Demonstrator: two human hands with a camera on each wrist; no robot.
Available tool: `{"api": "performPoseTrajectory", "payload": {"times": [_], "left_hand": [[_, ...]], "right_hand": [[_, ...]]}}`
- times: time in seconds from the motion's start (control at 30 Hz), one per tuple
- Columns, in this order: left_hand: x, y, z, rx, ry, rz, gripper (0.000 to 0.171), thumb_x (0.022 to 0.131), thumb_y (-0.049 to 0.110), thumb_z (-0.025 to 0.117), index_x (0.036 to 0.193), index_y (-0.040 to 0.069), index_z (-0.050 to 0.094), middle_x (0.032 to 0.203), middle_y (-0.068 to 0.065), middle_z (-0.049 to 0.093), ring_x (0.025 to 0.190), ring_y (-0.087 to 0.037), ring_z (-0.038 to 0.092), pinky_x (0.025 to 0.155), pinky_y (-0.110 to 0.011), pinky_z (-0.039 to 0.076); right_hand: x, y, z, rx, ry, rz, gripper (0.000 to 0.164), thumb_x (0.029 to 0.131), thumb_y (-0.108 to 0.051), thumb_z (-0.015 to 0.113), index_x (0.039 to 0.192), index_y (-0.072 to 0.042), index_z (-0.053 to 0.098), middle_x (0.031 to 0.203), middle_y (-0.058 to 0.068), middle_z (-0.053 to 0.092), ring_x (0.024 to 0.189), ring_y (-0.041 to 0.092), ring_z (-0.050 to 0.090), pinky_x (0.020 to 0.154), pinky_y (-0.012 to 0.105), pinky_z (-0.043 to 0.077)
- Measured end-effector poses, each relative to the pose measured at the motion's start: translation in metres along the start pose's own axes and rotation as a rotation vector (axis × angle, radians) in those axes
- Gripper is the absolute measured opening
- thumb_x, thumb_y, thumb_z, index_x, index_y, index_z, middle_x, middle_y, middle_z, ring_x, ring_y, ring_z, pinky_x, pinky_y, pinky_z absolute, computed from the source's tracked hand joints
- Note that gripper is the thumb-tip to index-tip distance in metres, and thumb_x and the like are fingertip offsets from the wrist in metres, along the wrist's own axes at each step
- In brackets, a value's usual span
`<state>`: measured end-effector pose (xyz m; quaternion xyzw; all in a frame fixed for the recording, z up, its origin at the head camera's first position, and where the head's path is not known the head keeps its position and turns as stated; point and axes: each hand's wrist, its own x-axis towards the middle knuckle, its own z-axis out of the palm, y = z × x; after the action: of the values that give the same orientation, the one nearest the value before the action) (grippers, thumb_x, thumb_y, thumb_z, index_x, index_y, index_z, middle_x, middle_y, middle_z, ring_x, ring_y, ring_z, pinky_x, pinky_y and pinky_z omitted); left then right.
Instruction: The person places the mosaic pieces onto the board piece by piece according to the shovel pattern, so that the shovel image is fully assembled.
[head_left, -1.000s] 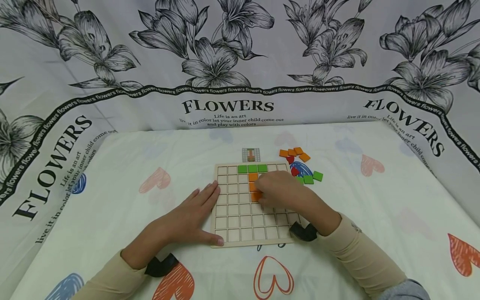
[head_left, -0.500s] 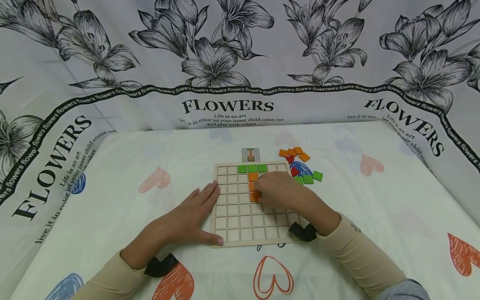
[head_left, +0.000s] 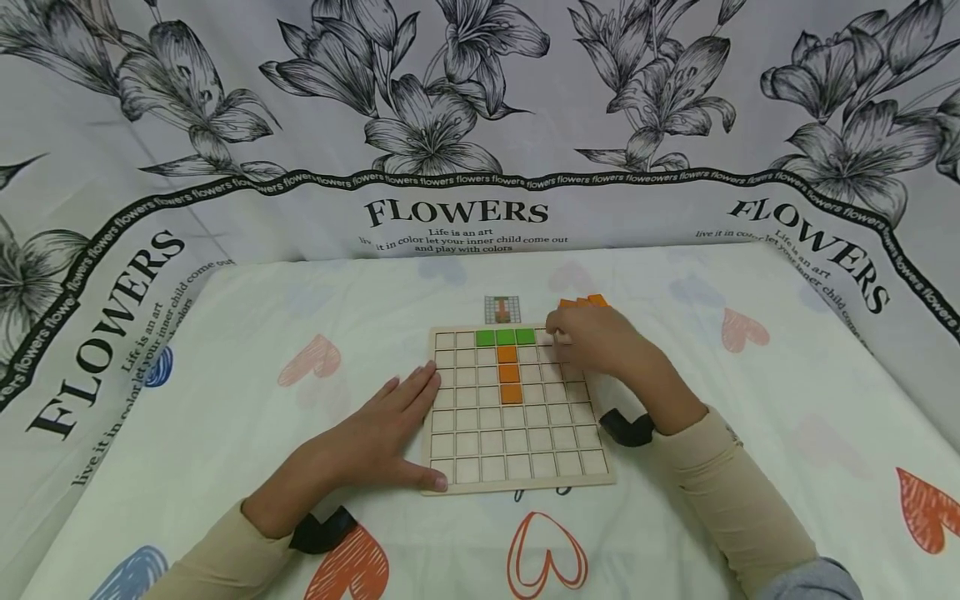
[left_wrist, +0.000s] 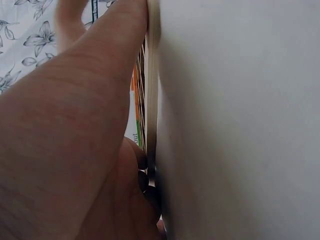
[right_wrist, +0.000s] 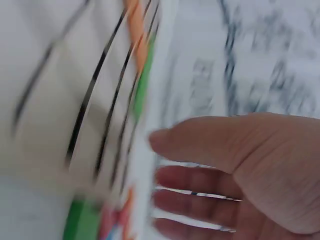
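Note:
A wooden grid board [head_left: 480, 446] lies in the middle of the table in the head view. Three green square tiles [head_left: 506, 337] fill cells in its top row, with a column of three orange tiles [head_left: 508, 373] below them. Along the board's left edge my left hand [head_left: 367, 437] rests with straight fingers, thumb at the near corner. My right hand [head_left: 603, 342] is over the board's far right corner, covering part of the loose tiles. Its thumb [right_wrist: 192, 142] and fingers stand apart in the right wrist view, with nothing between them.
Loose orange tiles [head_left: 596, 300] show beyond my right hand. In the right wrist view a loose green tile [right_wrist: 82, 220] lies past the board's edge. A small pattern card [head_left: 502, 309] lies behind the board. Dark bands [head_left: 322, 531] are on both wrists.
My right hand has left the orange column and moved right and away toward the loose tiles, uncovering the cells beside the column. My left hand has stayed in place.

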<state>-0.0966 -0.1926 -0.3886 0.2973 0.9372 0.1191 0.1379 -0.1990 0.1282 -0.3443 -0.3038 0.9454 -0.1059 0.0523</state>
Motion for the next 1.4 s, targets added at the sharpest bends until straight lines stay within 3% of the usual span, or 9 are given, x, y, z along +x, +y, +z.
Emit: {"api": "performPoseTrajectory", "payload": {"times": [0.13, 0.23, 0.33, 0.47, 0.57, 0.73, 0.9, 1.4], "left_hand": [[0.000, 0.000, -0.001, -0.002, 0.000, 0.003, 0.131, 0.072, 0.087, 0.059, 0.160, 0.003, 0.011, 0.168, -0.010, 0.003, 0.153, -0.022, 0.001, 0.121, -0.049, 0.008], [0.000, 0.001, -0.001, -0.006, 0.000, 0.005, 0.131, 0.073, 0.086, 0.059, 0.160, 0.002, 0.011, 0.167, -0.011, 0.003, 0.153, -0.022, 0.002, 0.121, -0.049, 0.009], [0.000, 0.001, -0.001, -0.007, -0.003, 0.002, 0.131, 0.072, 0.086, 0.060, 0.160, 0.002, 0.010, 0.167, -0.011, 0.003, 0.153, -0.022, 0.002, 0.121, -0.049, 0.009], [0.000, 0.001, -0.002, -0.009, -0.003, 0.001, 0.131, 0.072, 0.087, 0.059, 0.160, 0.003, 0.011, 0.167, -0.010, 0.002, 0.153, -0.022, 0.002, 0.121, -0.049, 0.009], [0.000, 0.001, -0.002, -0.005, -0.004, 0.002, 0.131, 0.072, 0.087, 0.059, 0.161, 0.003, 0.011, 0.168, -0.010, 0.002, 0.153, -0.022, 0.002, 0.121, -0.049, 0.009], [0.000, 0.001, -0.002, 0.004, -0.004, 0.004, 0.131, 0.072, 0.088, 0.058, 0.160, 0.003, 0.011, 0.168, -0.010, 0.003, 0.153, -0.022, 0.002, 0.121, -0.049, 0.009], [-0.001, 0.001, -0.002, 0.002, -0.002, 0.003, 0.131, 0.072, 0.087, 0.058, 0.160, 0.003, 0.011, 0.167, -0.010, 0.003, 0.153, -0.022, 0.001, 0.121, -0.048, 0.009], [-0.001, 0.000, -0.002, -0.012, 0.008, 0.018, 0.131, 0.073, 0.086, 0.060, 0.160, 0.002, 0.011, 0.167, -0.011, 0.003, 0.153, -0.023, 0.002, 0.121, -0.050, 0.009]], "right_hand": [[0.003, 0.038, 0.006, 0.027, 0.079, 0.057, 0.037, 0.096, -0.011, 0.067, 0.131, -0.003, 0.063, 0.133, 0.023, 0.055, 0.118, 0.041, 0.052, 0.093, 0.053, 0.049], [0.005, 0.054, 0.011, 0.054, 0.047, 0.069, 0.043, 0.100, -0.012, 0.061, 0.142, -0.003, 0.056, 0.147, 0.028, 0.045, 0.134, 0.047, 0.041, 0.106, 0.058, 0.039], [0.006, 0.059, 0.013, 0.059, 0.024, 0.046, 0.041, 0.102, -0.008, 0.056, 0.142, -0.002, 0.056, 0.137, 0.024, 0.056, 0.122, 0.040, 0.054, 0.102, 0.053, 0.045], [0.005, 0.060, 0.009, 0.066, 0.033, 0.079, 0.033, 0.101, -0.004, 0.055, 0.132, -0.002, 0.065, 0.118, 0.015, 0.068, 0.090, 0.027, 0.061, 0.081, 0.044, 0.051], [0.002, 0.061, 0.005, 0.080, 0.019, 0.138, 0.028, 0.101, -0.004, 0.056, 0.124, -0.003, 0.071, 0.119, 0.015, 0.069, 0.092, 0.027, 0.061, 0.082, 0.044, 0.052], [-0.001, 0.066, 0.002, 0.095, 0.003, 0.172, 0.030, 0.094, 0.005, 0.057, 0.118, -0.003, 0.074, 0.121, 0.015, 0.068, 0.109, 0.032, 0.061, 0.096, 0.050, 0.049], [0.000, 0.069, 0.002, 0.076, 0.002, 0.184, 0.034, 0.089, 0.009, 0.060, 0.116, -0.003, 0.074, 0.112, 0.015, 0.067, 0.099, 0.030, 0.061, 0.092, 0.049, 0.050], [-0.002, 0.071, 0.000, 0.023, 0.003, 0.198, 0.020, 0.085, 0.000, 0.068, 0.105, -0.001, 0.070, 0.096, 0.011, 0.063, 0.083, 0.026, 0.055, 0.077, 0.044, 0.051]]}}
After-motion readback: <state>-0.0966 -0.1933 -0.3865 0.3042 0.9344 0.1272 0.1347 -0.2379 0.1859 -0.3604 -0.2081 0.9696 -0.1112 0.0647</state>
